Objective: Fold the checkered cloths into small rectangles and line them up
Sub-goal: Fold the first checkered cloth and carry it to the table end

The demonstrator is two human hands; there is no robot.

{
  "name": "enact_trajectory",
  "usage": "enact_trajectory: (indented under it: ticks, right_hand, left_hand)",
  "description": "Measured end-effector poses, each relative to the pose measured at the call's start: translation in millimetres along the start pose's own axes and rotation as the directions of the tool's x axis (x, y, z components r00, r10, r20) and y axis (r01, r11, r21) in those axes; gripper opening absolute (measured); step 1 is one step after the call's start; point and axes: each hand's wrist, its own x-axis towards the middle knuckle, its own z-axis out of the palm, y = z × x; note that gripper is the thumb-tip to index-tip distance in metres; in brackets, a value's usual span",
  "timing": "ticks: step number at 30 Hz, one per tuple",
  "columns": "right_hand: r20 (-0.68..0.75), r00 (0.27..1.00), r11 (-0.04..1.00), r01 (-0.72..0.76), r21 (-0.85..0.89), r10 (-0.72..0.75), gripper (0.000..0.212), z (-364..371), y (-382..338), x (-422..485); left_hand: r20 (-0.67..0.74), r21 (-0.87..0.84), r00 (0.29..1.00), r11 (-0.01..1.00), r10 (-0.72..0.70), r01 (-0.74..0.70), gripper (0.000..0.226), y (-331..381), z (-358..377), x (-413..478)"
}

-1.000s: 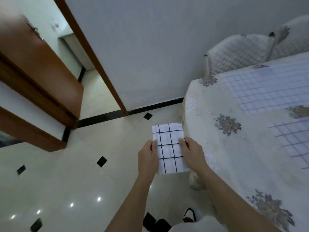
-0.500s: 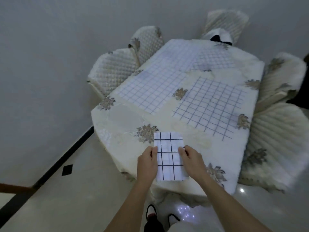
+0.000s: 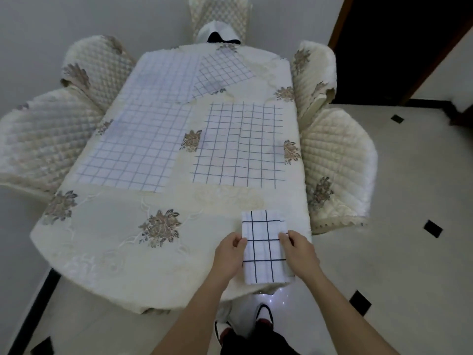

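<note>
the folded cloth sits at the tabletop's near right corner, pinched between left hand and right hand at its side edges.

Over the near right corner of the cream flower-embroidered table, pinched between left hand and right hand, a small folded white grid-checked cloth. Behind it, flat on the table, four spread checkered cloths: near-left cloth, near-right cloth, far-left cloth, far-right cloth. Around left, right and far sides, cream quilted chairs.
</note>
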Motion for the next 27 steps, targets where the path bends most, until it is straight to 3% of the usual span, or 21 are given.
enact_trajectory:
  ticks: [8, 14, 21, 27]
  right_hand:
    - [-0.055, 0.991, 0.99, -0.117, 0.076, 0.121, 0.041, -16.6, 22.0, 44.9]
    - [-0.004, 0.993, 0.992, -0.12, 0.04, 0.121, 0.041, -12.9, 23.8, 81.9]
    - [0.023, 0.983, 0.983, -0.179, -0.048, 0.18, 0.041, -5.8, 26.5, 101.2]
    - [-0.021, 0.98, 0.976, -0.197, -0.089, 0.196, 0.031, -4.2, 27.2, 101.3]
  left_hand:
    - [0.03, 0.053, 0.999, 0.998, -0.044, 0.042, 0.014, 25.6, 31.8, 45.1]
    - [-0.018, 0.148, 0.998, 0.987, -0.06, 0.062, 0.016, 34.1, 38.5, 78.5]
    - [-0.054, 0.397, 0.998, 0.918, 0.032, -0.008, 0.016, 34.8, 37.3, 92.9]
    - [-0.044, 0.462, 0.996, 0.886, 0.081, -0.051, 0.012, 36.3, 38.7, 98.5]
